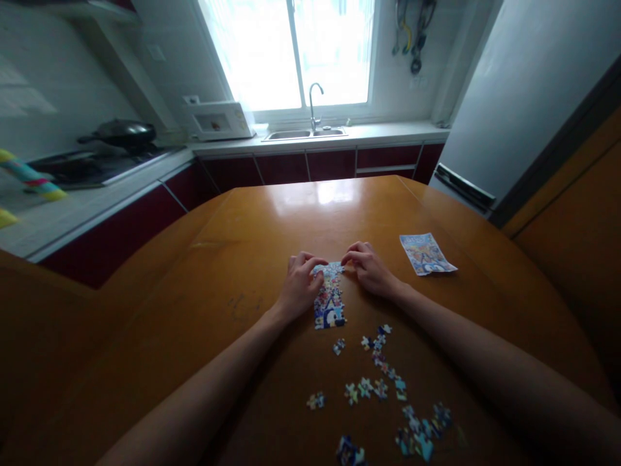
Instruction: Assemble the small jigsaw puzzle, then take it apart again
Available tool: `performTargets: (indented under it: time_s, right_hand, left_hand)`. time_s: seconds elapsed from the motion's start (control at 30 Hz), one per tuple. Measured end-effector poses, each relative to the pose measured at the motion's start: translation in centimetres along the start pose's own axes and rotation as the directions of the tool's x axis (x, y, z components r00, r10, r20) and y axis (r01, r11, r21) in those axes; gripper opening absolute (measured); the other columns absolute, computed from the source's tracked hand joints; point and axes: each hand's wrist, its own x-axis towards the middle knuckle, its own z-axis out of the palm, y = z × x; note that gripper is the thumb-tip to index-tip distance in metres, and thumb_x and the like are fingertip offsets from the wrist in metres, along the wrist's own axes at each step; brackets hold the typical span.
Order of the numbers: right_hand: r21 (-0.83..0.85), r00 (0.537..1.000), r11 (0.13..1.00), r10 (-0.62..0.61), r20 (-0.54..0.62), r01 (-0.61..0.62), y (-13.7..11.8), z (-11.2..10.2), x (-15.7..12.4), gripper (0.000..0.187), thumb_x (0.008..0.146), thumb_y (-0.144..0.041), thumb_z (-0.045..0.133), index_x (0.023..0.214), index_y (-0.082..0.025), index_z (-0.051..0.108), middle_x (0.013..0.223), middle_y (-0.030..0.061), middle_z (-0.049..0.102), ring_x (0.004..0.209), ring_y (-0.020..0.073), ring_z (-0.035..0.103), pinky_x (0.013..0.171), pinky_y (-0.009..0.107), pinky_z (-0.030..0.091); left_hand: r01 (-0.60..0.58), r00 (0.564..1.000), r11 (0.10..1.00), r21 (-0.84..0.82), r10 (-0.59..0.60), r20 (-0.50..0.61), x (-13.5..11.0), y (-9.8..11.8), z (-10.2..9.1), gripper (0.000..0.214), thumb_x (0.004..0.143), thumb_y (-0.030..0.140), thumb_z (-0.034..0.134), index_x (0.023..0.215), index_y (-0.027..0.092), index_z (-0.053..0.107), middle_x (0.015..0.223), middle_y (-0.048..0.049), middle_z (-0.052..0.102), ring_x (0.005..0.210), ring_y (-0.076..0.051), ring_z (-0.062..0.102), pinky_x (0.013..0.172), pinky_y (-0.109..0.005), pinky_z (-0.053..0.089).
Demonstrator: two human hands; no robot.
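"One joined puzzle section (330, 299) lies on your worktop (218, 259), between your left hand (301, 285) and your right hand (369, 266)."

"How are your hands set?"

"Your left hand reaches over the section's left side, with the thumb and forefinger spread apart on its upper part. Your right hand is bent at the upper right corner, fingertips close together; you can't tell from this view whether they pinch a piece or only touch the edge."

"And which loose pieces do you have?"

"Just below the section you have a small cluster (338, 346). To the right of that, a crooked chain of pieces (381, 359) runs down toward you, with a short row (366, 389) beside its lower end. You have a little group (315, 400) left of the row, a larger scatter (421, 430) to the lower right and a dark bunch (350, 451) at the bottom edge of your view."

"Anything beyond your right hand?"

"Yes, a printed sheet (427, 254) lies on your worktop, well apart from the puzzle section, one corner lifted."
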Motion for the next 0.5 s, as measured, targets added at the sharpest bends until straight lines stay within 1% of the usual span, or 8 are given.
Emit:
performTargets:
  time_s: [0.13,0.2,0.27,0.37,0.5]
  right_hand:
    - [-0.047,0.999,0.999,-0.010,0.050,0.012,-0.23,-0.04,-0.09,0.022,0.089,-0.010,0.056,0.083,-0.023,0.074,0.100,0.0066,0.058,0.101,0.0222,0.048,0.092,0.039,0.042]
    - [-0.036,0.999,0.999,-0.011,0.047,0.012,-0.31,-0.06,-0.06,0.022,0.088,-0.009,0.057,0.083,-0.023,0.073,0.100,0.0064,0.058,0.101,0.0221,0.049,0.091,0.039,0.042]
    - [0.003,1.000,1.000,0.002,0.004,-0.002,-0.30,-0.11,0.03,0.027,0.087,-0.006,0.052,0.084,-0.022,0.072,0.100,0.0062,0.059,0.100,0.0214,0.050,0.091,0.038,0.042]
    - [0.054,0.993,0.997,0.059,-0.107,-0.053,-0.06,-0.18,0.23,0.031,0.083,-0.001,0.044,0.083,-0.021,0.069,0.094,0.0060,0.059,0.098,0.0212,0.052,0.089,0.037,0.042]
    - [0.090,0.971,0.991,0.119,-0.208,-0.102,0.33,-0.20,0.41,0.029,0.078,-0.002,0.042,0.080,-0.020,0.065,0.087,0.0054,0.060,0.091,0.0212,0.055,0.084,0.036,0.043]
  left_hand:
    - [-0.007,1.000,1.000,0.005,0.007,-0.001,0.01,-0.23,0.10,0.021,0.088,0.017,0.056,0.103,0.023,0.068,0.099,-0.0047,0.054,0.103,-0.023,0.047,0.097,-0.042,0.041]
    - [-0.009,1.000,1.000,0.009,0.009,0.000,0.00,-0.26,0.11,0.021,0.088,0.017,0.055,0.103,0.023,0.068,0.100,-0.0048,0.054,0.104,-0.024,0.047,0.097,-0.042,0.041]
    - [-0.009,1.000,1.000,0.010,0.009,0.001,-0.01,-0.21,0.07,0.021,0.088,0.017,0.055,0.103,0.023,0.069,0.099,-0.0047,0.054,0.104,-0.024,0.047,0.097,-0.041,0.041]
    - [-0.006,1.000,1.000,0.008,0.005,0.005,-0.04,-0.12,0.00,0.021,0.088,0.017,0.055,0.102,0.022,0.069,0.099,-0.0050,0.054,0.103,-0.024,0.047,0.097,-0.041,0.041]
    - [-0.008,1.000,1.000,0.008,0.008,0.004,-0.04,-0.21,0.05,0.021,0.088,0.017,0.055,0.102,0.023,0.069,0.100,-0.0050,0.055,0.103,-0.024,0.047,0.097,-0.042,0.042]
